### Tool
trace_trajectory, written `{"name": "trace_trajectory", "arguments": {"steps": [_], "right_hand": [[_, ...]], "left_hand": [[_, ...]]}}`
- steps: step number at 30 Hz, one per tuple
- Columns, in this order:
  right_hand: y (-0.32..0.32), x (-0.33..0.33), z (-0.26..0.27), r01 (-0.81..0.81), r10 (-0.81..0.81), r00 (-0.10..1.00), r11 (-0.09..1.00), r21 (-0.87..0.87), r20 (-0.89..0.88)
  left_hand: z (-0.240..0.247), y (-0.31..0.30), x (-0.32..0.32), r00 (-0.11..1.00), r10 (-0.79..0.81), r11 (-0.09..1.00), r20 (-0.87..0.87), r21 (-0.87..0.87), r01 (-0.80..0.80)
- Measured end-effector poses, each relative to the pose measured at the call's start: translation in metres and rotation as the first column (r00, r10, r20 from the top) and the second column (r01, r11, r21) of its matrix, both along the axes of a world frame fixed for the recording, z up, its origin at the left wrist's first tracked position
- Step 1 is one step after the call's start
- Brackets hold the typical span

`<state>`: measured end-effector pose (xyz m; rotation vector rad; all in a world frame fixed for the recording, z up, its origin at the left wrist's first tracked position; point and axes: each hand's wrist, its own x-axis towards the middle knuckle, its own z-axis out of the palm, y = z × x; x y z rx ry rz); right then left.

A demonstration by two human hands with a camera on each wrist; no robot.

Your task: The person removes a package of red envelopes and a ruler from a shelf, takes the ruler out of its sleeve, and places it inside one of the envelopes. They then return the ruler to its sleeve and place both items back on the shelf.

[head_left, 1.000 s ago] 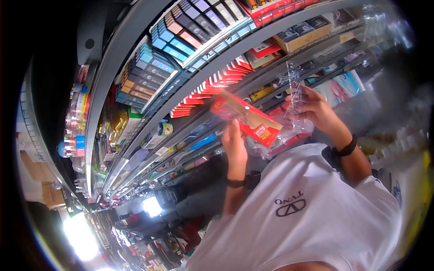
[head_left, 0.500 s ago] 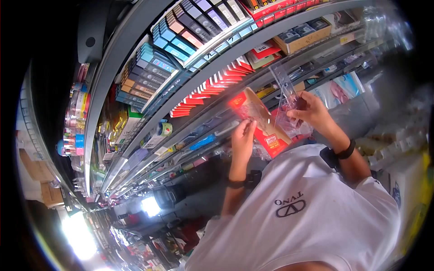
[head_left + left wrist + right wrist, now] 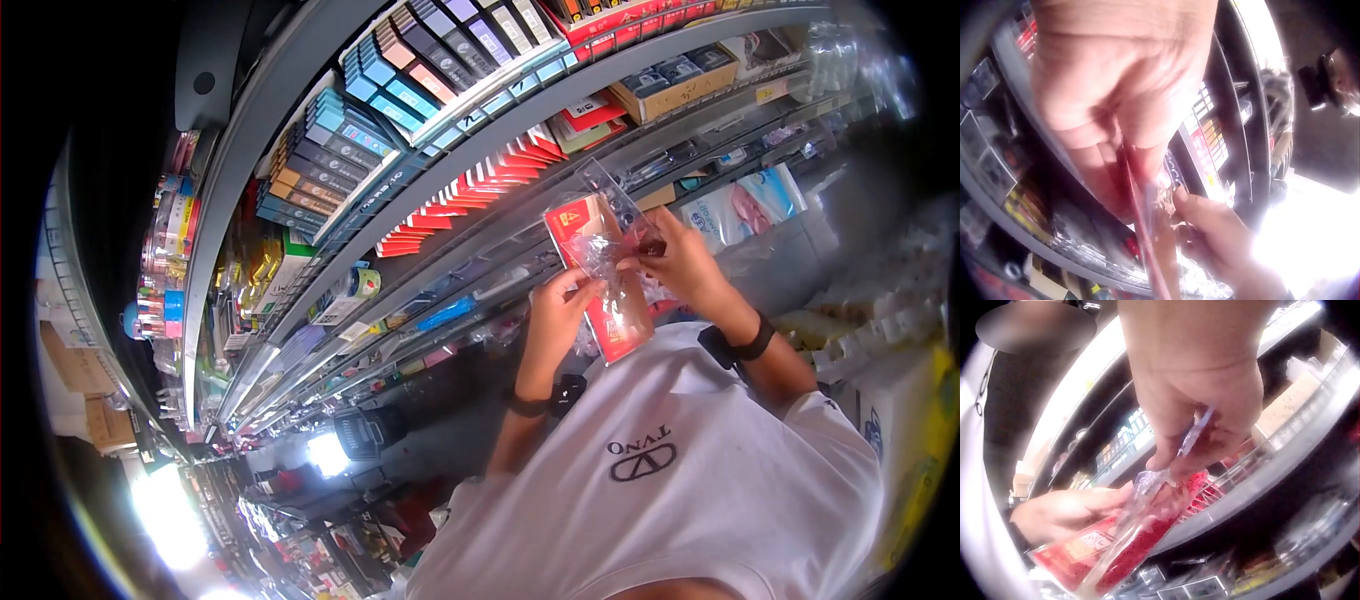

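Observation:
My left hand pinches the edge of a red and tan packet between thumb and fingers; in the left wrist view the packet's thin edge runs down from the left hand. The right hand holds a clear plastic piece, whose far end sticks out past the packet's top. Crinkled clear film lies over the packet's face between both hands. In the right wrist view, the right hand grips the clear plastic above the red packet.
Shelves rise in front, with rows of small boxes on top and red packets lined up below. A blue-white package sits right of the hands. Bagged goods stand at the far right.
The packet has moved right and turned more upright, with the left hand following it. My right hand has come down and left, close to the packet, and the clear plastic has tilted across its top.

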<state>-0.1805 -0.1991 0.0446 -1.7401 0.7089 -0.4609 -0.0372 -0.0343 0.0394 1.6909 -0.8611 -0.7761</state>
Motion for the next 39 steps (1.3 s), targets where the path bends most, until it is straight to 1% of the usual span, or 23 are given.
{"name": "trace_trajectory", "arguments": {"steps": [2, 5, 6, 8, 9, 10, 11, 12, 13, 14, 16, 17, 20, 22, 23, 25, 29, 32, 35, 38, 39], "right_hand": [[0.002, 0.001, 0.001, -0.006, 0.004, 1.000, 0.995, -0.097, -0.016], [0.005, 0.002, 0.000, -0.008, 0.000, 0.999, 0.981, -0.195, -0.043], [0.006, 0.002, -0.001, -0.009, -0.003, 0.999, 0.976, -0.219, -0.053], [0.007, 0.003, -0.005, 0.049, -0.020, 0.990, 0.977, -0.207, 0.141], [0.007, 0.005, -0.005, 0.072, -0.024, 0.971, 0.978, -0.194, 0.238], [0.005, 0.004, -0.002, 0.058, -0.052, 0.968, 0.998, -0.015, 0.246], [0.002, 0.002, 0.003, 0.042, -0.082, 0.966, 0.985, 0.165, 0.246], [-0.001, 0.000, 0.005, 0.027, -0.114, 0.965, 0.941, 0.338, 0.238], [-0.004, -0.002, 0.000, 0.015, -0.111, 0.953, 0.947, 0.322, 0.282], [-0.008, -0.004, -0.003, -0.025, -0.102, 0.943, 0.927, 0.375, 0.316], [-0.016, -0.009, -0.007, -0.102, -0.098, 0.920, 0.874, 0.474, 0.380], [-0.020, -0.010, -0.008, -0.104, -0.078, 0.934, 0.876, 0.471, 0.350], [-0.019, -0.013, -0.001, -0.057, -0.139, 0.939, 0.839, 0.542, 0.314], [-0.021, -0.015, 0.001, -0.081, -0.113, 0.937, 0.848, 0.523, 0.329], [-0.022, -0.016, 0.001, -0.094, -0.101, 0.936, 0.852, 0.515, 0.338], [-0.022, -0.015, 0.002, -0.116, -0.089, 0.933, 0.845, 0.523, 0.350], [-0.023, -0.013, -0.001, -0.167, -0.049, 0.922, 0.845, 0.508, 0.385], [-0.018, -0.012, 0.014, -0.153, -0.054, 0.938, 0.824, 0.546, 0.344], [-0.010, -0.008, 0.022, -0.140, -0.100, 0.937, 0.770, 0.622, 0.335], [-0.009, -0.009, 0.022, -0.244, 0.059, 0.930, 0.836, 0.491, 0.363], [-0.009, -0.007, 0.017, -0.238, 0.095, 0.940, 0.869, 0.434, 0.326]], "left_hand": [[-0.002, 0.001, 0.001, 0.999, -0.020, 1.000, 0.030, 0.016, 0.019], [0.004, -0.001, -0.002, 0.999, -0.049, 0.999, -0.002, 0.021, 0.050], [0.002, -0.003, -0.003, 0.999, -0.031, 0.999, -0.019, -0.014, 0.031], [-0.003, -0.004, -0.002, 0.999, 0.016, 0.997, -0.047, -0.081, -0.020], [-0.005, -0.003, 0.001, 0.988, 0.076, 0.995, -0.134, -0.050, -0.083], [-0.007, -0.001, 0.005, 0.966, 0.139, 0.989, -0.218, -0.014, -0.145], [-0.009, 0.000, 0.009, 0.933, 0.199, 0.979, -0.299, 0.024, -0.202], [-0.011, 0.002, 0.013, 0.913, 0.227, 0.970, -0.340, -0.009, -0.244], [-0.013, 0.003, 0.016, 0.890, 0.249, 0.958, -0.382, -0.040, -0.285], [-0.014, 0.003, 0.018, 0.865, 0.266, 0.944, -0.426, -0.068, -0.324], [-0.011, 0.008, 0.022, 0.859, 0.291, 0.937, -0.420, -0.056, -0.345], [-0.014, 0.011, 0.025, 0.858, 0.291, 0.935, -0.423, -0.063, -0.348], [-0.023, 0.019, 0.030, 0.843, 0.289, 0.925, -0.455, -0.095, -0.368], [-0.019, 0.021, 0.029, 0.826, 0.296, 0.913, -0.479, -0.112, -0.392], [-0.028, 0.024, 0.034, 0.824, 0.294, 0.913, -0.484, -0.114, -0.392], [-0.026, 0.025, 0.034, 0.819, 0.294, 0.911, -0.492, -0.116, -0.397], [-0.026, 0.026, 0.037, 0.823, 0.302, 0.910, -0.482, -0.111, -0.399], [-0.028, 0.027, 0.039, 0.839, 0.288, 0.924, -0.462, -0.095, -0.370], [-0.024, 0.022, 0.035, 0.850, 0.273, 0.934, -0.451, -0.086, -0.346], [-0.023, 0.020, 0.032, 0.871, 0.223, 0.956, -0.438, -0.078, -0.284], [-0.021, 0.020, 0.031, 0.885, 0.213, 0.962, -0.413, -0.071, -0.265]]}}
